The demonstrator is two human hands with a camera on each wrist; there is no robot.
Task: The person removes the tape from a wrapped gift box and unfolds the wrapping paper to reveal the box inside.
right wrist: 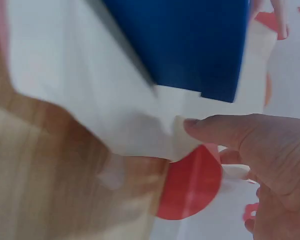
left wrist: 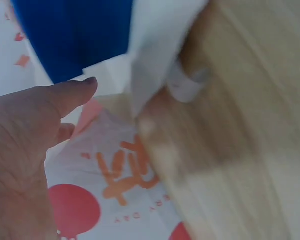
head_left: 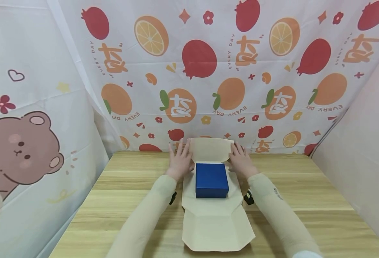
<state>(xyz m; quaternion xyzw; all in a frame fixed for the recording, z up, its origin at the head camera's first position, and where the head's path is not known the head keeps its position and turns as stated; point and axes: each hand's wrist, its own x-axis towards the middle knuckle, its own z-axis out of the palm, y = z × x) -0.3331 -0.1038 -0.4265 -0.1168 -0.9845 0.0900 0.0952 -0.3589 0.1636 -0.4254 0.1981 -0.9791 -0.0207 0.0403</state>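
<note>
A blue box [head_left: 211, 180] with a lid sits on an unfolded cream card sheet [head_left: 212, 208] with angled flaps. The sheet's far flap [head_left: 211, 149] stands raised behind the box. At its left side, my left hand [head_left: 179, 163] has its fingers spread and pointing up, with the thumb stretched toward the blue box's corner [left wrist: 75, 40]. On the other side, my right hand [head_left: 242, 161] is at the flap's right edge. In the right wrist view, its thumb [right wrist: 215, 125] touches the edge of the cream sheet [right wrist: 140, 130], with the other fingers partly hidden beyond.
The wooden table [head_left: 128, 204] ends at a fruit-print cloth [head_left: 205, 89] hung right behind the raised flap. A bear-print cloth [head_left: 24, 150] hangs to the left and a pale cloth [head_left: 366, 143] to the right. The sheet's near flap [head_left: 216, 233] slopes toward me.
</note>
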